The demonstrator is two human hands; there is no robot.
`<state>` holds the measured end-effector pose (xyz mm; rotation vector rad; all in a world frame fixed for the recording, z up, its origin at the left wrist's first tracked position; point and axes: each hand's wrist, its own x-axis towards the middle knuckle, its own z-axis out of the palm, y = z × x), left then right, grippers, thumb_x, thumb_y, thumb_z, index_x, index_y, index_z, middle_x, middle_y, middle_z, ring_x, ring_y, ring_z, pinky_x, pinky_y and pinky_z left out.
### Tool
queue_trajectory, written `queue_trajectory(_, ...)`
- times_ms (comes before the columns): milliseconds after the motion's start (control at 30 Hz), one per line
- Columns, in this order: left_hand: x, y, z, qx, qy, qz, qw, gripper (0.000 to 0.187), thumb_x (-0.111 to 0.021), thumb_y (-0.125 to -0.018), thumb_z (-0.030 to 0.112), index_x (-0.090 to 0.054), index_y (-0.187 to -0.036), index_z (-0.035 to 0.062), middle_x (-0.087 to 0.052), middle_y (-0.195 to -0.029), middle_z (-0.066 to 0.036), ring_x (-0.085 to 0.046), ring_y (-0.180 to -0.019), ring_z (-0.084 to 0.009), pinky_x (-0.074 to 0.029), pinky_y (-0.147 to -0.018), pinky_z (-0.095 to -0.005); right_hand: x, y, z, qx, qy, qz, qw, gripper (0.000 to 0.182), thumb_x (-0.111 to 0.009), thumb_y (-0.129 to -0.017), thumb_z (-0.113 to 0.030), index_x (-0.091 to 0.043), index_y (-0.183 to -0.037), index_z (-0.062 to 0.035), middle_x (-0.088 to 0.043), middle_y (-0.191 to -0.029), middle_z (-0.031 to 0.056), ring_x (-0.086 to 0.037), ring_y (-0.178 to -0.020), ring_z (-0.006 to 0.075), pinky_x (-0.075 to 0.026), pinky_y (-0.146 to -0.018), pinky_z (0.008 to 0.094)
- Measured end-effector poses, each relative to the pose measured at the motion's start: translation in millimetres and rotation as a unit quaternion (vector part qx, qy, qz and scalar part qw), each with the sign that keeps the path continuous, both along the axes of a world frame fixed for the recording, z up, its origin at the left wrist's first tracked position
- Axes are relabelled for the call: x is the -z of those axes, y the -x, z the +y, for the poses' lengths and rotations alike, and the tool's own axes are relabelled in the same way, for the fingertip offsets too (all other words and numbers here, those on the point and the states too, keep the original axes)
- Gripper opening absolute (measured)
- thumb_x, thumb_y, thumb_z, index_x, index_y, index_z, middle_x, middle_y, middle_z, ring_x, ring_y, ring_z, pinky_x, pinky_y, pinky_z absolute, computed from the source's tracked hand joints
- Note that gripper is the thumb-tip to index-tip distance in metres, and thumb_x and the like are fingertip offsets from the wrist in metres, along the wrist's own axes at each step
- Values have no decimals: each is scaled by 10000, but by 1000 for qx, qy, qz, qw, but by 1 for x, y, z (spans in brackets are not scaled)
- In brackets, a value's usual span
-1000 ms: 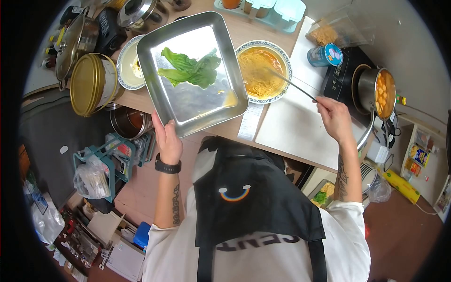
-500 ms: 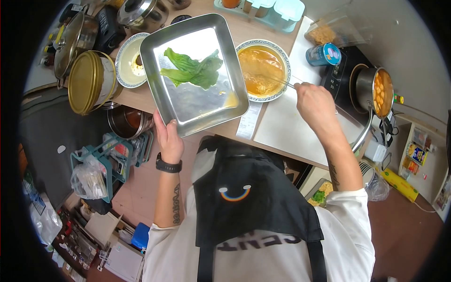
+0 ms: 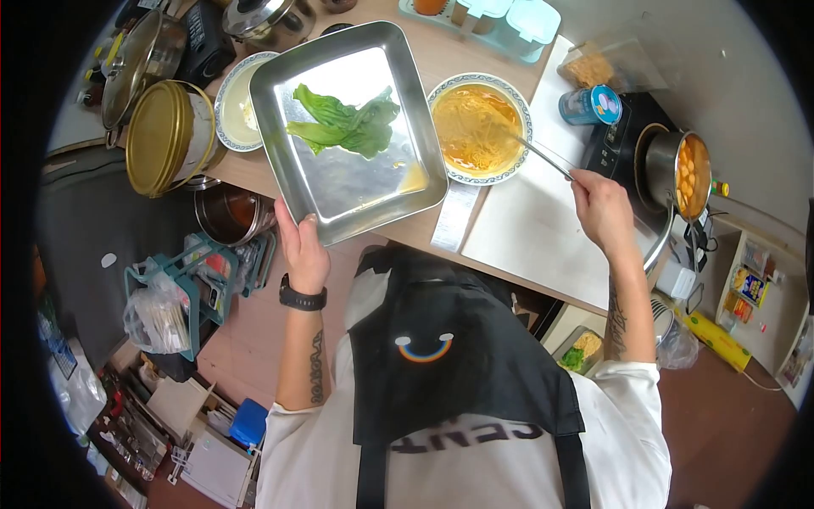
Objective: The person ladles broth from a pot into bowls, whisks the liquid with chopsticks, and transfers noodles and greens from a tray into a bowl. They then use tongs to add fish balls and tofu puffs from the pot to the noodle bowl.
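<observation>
Gripping the steel tray (image 3: 339, 182) by its near rim with your left hand (image 3: 303, 254), keep it level above the counter so the greens (image 3: 343, 125) stay put while your right hand (image 3: 604, 212), clenched on the chopsticks (image 3: 543, 157), works the noodle bowl (image 3: 479, 127) gently.

The person wore a white short-sleeved shirt, a black apron (image 3: 449, 356) with a rainbow smile, a black wristwatch (image 3: 303, 299) and tattoos on 2 forearms.
</observation>
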<state>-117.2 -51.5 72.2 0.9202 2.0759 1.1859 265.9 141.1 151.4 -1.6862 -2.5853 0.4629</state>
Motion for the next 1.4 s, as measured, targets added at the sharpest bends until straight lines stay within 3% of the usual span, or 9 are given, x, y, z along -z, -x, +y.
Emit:
queue_trajectory(167, -7, -6, 9, 7, -13, -23, 1000, 523, -434, -960, 110, -333, -1444, -60, -495, -1338, -246, -506, -1183, -323, -376, -1037, -372, -55, 28, -3, -52, 1, -148, 988, 182, -584, -891, -123, -647, -1006, 3, -686, -947, 163, -677, -785, 366, -541, -740, 448)
queue_trajectory(300, -9, -11, 10, -3, -22, -65, 998, 514, -432, -960, 106, -340, -1440, -56, -496, -1342, -236, -508, -1180, -312, -380, -1032, -370, -50, 40, -5, -95, -8, -200, 975, 177, -513, -885, -101, -637, -938, 13, -688, -918, 170, -688, -771, 359, -556, -713, 436)
queue_trajectory(500, 8, -7, 1, -8, -15, -29, 999, 525, -425, -961, 104, -325, -1453, -47, -489, -1342, -235, -510, -1177, -299, -378, -1036, -360, 7, 32, 2, -84, -3, -144, 986, 176, -490, -856, -56, -661, -867, -18, -701, -856, 160, -692, -763, 344, -559, -697, 427)
queue_trajectory(567, 13, -2, -4, 48, -40, 68, 996, 529, -423, -957, 101, -322, -1455, -45, -490, -1332, -234, -507, -1176, -300, -373, -1042, -356, 11, 22, 0, -83, -9, -137, 987, 175, -500, -860, -61, -672, -876, -27, -703, -860, 152, -691, -760, 341, -556, -695, 426)
queue_trajectory(667, -11, -11, 9, -8, -43, -77, 996, 543, -407, -955, 92, -305, -1457, -87, -459, -1363, -188, -459, -1209, -241, -332, -1073, -312, -1, 13, -5, -65, -21, -110, 992, 164, -535, -863, -66, -692, -902, -40, -704, -867, 138, -688, -757, 338, -551, -694, 425)
queue_trajectory(967, -4, -8, 9, -11, -20, -55, 998, 520, -419, -945, 87, -342, -1443, -45, -513, -1304, -218, -512, -1149, -280, -385, -1019, -355, -30, 7, -9, -25, -51, -40, 998, 131, -601, -875, -79, -691, -962, -41, -690, -874, 136, -662, -748, 359, -528, -676, 441)
queue_trajectory(1200, -2, -7, 8, -8, -20, -64, 998, 529, -417, -943, 82, -330, -1449, -42, -516, -1305, -205, -516, -1153, -272, -387, -1019, -348, -54, 18, -11, -20, -26, -127, 991, 251, -615, -875, -130, -658, -1096, -20, -679, -951, 136, -675, -790, 345, -540, -722, 433)
queue_trajectory(1267, 14, 2, -2, 61, -12, 115, 991, 555, -412, -951, 99, -301, -1463, -85, -447, -1375, -173, -446, -1220, -233, -326, -1075, -310, -57, 23, -12, -12, -21, -151, 988, 271, -616, -876, -146, -655, -1109, -14, -680, -959, 134, -680, -798, 340, -544, -732, 430)
queue_trajectory(1400, 3, -7, 5, 40, -25, 38, 998, 547, -410, -949, 95, -309, -1458, -79, -458, -1358, -168, -454, -1205, -230, -332, -1070, -310, -20, 49, -4, -54, 4, -115, 992, 275, -590, -879, -142, -662, -1114, -20, -690, -951, 154, -688, -816, 342, -553, -749, 429)
